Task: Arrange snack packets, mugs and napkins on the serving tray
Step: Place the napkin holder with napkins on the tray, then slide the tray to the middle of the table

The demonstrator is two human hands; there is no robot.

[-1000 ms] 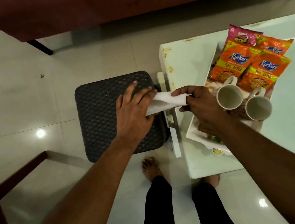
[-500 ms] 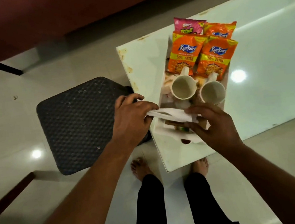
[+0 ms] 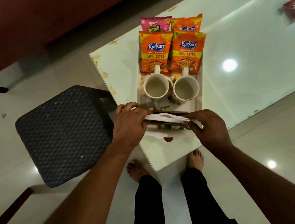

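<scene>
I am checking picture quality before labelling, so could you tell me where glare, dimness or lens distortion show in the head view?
Head view: dim overall, warm cast; bright lamp glare on the glossy table and smaller glints on the floor; wide-angle bending stretches the forearms toward the lower corners; the snack packets stay readable; the napkins between the left hand and right hand look soft.

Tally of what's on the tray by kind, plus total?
Orange Kurkure snack packets: 3
Pink Bingo snack packet: 1
White ceramic mugs: 2
White paper napkin stack, held at each end by left hand and right hand: 1
Total: 7
</scene>
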